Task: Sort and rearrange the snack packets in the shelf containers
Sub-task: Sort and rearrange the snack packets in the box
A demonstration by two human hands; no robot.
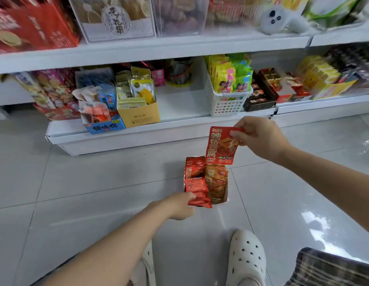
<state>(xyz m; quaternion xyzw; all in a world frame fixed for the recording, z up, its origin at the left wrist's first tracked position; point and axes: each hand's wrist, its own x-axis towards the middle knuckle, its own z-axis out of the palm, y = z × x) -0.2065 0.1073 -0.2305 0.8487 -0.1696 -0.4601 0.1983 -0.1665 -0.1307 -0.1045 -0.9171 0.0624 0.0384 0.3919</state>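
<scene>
Red packet (220, 145) pinched in right hand (260, 139), above box (226, 191) at left hand (179, 205)

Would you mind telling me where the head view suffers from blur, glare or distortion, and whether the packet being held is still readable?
In the head view, the top shelf goods, such as the red box, are smeared by blur; glare patches shine on the floor tiles at right; the wide lens bows the shelf edge; the red packet pinched by the right hand stays sharp, its print clear.

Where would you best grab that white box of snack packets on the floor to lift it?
By its two long side walls, from above, one of the hands on each: the white box stands upright and open-topped, with its red packets poking above the rim.
</scene>
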